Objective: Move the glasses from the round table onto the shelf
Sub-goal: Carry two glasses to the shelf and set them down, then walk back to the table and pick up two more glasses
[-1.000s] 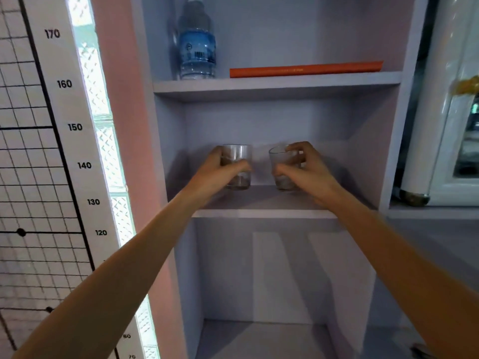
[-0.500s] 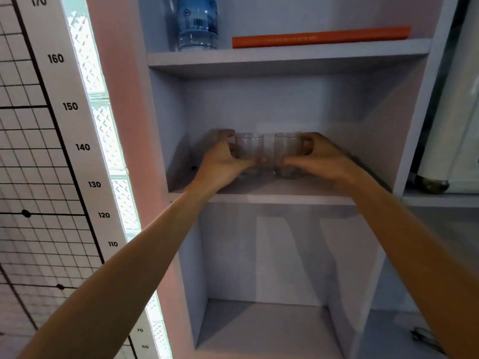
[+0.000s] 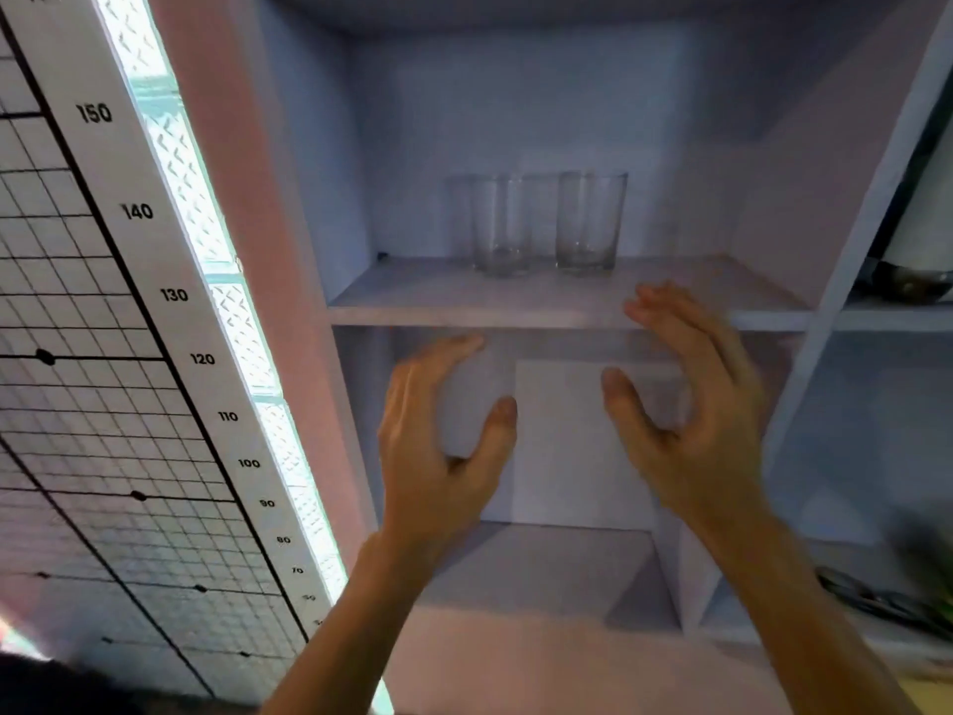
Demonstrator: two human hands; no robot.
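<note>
Two clear drinking glasses stand upright side by side on the pale shelf board (image 3: 412,301): the left glass (image 3: 499,224) and the right glass (image 3: 589,220). They are close together, apart from my hands. My left hand (image 3: 443,446) hovers below and in front of the board, fingers curved and apart, holding nothing. My right hand (image 3: 691,410) is at the board's front edge, just below the right glass, also empty with fingers spread. The round table is out of view.
The shelf unit has a lower compartment (image 3: 541,570) behind my hands and another section to the right (image 3: 887,405). A height chart with numbers (image 3: 170,296) and a lit glass strip (image 3: 206,209) stand on the left. A white appliance's base (image 3: 913,281) is at right.
Both hands have let go of the glasses and drawn back and down from the shelf. The glasses now stand free on the board. The view has tilted down and moved closer.
</note>
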